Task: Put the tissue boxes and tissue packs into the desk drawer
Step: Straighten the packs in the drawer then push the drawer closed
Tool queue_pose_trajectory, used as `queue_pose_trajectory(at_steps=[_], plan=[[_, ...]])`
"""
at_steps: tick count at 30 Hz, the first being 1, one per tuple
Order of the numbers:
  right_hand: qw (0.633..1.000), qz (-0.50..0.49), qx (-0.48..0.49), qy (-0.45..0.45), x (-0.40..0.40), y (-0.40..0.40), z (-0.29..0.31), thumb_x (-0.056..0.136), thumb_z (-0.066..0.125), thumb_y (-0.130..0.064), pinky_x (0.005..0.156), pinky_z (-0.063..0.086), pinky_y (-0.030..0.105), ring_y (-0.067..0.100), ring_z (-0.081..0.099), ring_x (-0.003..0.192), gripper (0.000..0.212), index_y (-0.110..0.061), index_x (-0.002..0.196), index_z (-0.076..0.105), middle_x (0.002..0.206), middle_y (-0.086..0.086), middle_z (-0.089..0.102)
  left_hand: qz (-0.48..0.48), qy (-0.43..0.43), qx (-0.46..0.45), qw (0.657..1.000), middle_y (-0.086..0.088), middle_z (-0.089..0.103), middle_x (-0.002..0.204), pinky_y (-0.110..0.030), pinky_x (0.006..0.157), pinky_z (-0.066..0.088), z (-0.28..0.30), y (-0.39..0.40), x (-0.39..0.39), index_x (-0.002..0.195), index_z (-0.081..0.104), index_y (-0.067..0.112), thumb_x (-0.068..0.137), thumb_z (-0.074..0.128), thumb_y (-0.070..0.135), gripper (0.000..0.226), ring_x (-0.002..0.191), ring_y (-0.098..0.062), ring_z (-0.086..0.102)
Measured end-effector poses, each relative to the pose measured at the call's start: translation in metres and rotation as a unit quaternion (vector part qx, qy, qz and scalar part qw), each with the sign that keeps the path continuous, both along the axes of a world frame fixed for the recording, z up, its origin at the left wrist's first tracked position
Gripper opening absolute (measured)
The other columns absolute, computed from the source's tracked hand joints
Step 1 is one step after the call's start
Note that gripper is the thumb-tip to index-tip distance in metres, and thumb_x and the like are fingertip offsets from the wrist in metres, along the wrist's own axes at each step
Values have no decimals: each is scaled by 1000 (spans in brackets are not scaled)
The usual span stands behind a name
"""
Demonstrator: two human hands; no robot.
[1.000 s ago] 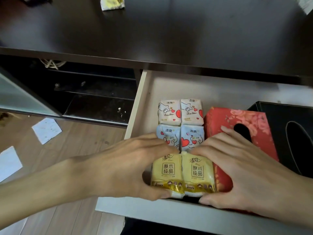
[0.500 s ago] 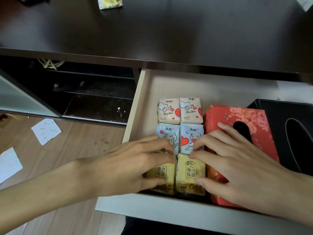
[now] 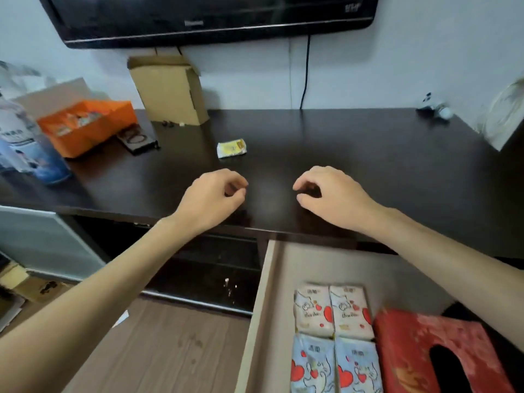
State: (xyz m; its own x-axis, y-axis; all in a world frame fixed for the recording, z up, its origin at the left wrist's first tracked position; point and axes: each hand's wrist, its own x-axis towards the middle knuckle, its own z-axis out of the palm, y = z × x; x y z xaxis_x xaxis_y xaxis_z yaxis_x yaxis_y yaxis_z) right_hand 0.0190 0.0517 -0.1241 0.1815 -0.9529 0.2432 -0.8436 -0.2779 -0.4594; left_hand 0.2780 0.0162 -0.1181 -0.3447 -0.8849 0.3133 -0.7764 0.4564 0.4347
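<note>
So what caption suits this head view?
Empty hands over the desk; tissue packs fill the open drawer.

**Readable print in your drawer**
You had "Biu Biu" legible on the two white tissue packs (image 3: 332,314) at 5 o'clock; the monitor's (image 3: 215,18) logo at 12 o'clock was too blurred.

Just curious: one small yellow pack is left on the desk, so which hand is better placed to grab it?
Probably the left hand: the small yellow tissue pack lies just beyond it; the right hand is farther off.
</note>
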Motion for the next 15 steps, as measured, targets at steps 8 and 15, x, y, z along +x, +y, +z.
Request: queue_pose_trajectory(at_steps=[8, 15], plan=[[997, -46, 59, 32, 35, -114, -7, 97, 64, -31, 104, 46, 47, 25, 44, 135, 44, -18, 139, 59, 142, 5, 54, 114, -42, 67, 990, -11, 44, 142, -48, 101, 45, 2, -145, 10, 137, 53, 20, 90, 59, 25, 48, 127, -32, 48], [998, -40, 40, 29, 39, -144, -8, 100, 57, -32, 104, 46, 45, 20, 42, 137, 44, -22, 143, 53, 145, -2, 52, 90, -84, 77, 989, -10, 52, 128, -45, 102, 42, -18, -185, -7, 122, 63, 23, 93, 61, 38, 33, 120, -29, 47]])
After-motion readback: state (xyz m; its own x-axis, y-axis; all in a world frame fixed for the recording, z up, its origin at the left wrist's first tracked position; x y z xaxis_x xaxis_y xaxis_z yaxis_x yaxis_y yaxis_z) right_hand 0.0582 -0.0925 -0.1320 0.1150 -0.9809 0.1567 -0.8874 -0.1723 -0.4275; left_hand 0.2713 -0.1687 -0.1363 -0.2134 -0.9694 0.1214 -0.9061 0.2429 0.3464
